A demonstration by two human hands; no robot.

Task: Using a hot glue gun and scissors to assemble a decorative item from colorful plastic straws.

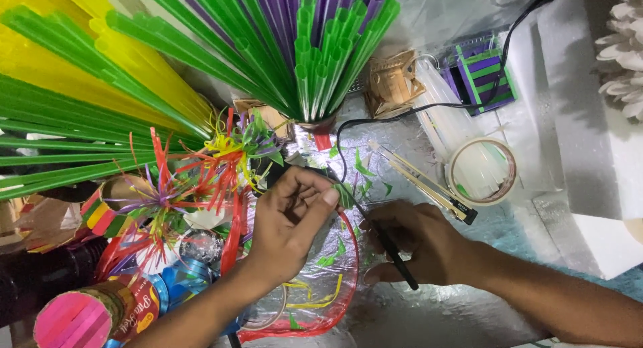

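My left hand (291,221) pinches a small green straw piece (345,195) between thumb and fingers, just below a flower made of cut straws (231,154). My right hand (415,241) grips a thin black tool (392,251), whose tip points up toward the green piece. Both hands work over a silver foil sheet (402,314) scattered with green and yellow straw scraps (328,259).
Bundles of green, purple and yellow straws (315,53) fan out above. A tape roll (481,170), wooden sticks (418,177), a black cable (429,107), a small wooden craft box (392,83) and white foam blocks (583,120) lie right. Tubes of coloured straws (80,314) stand lower left.
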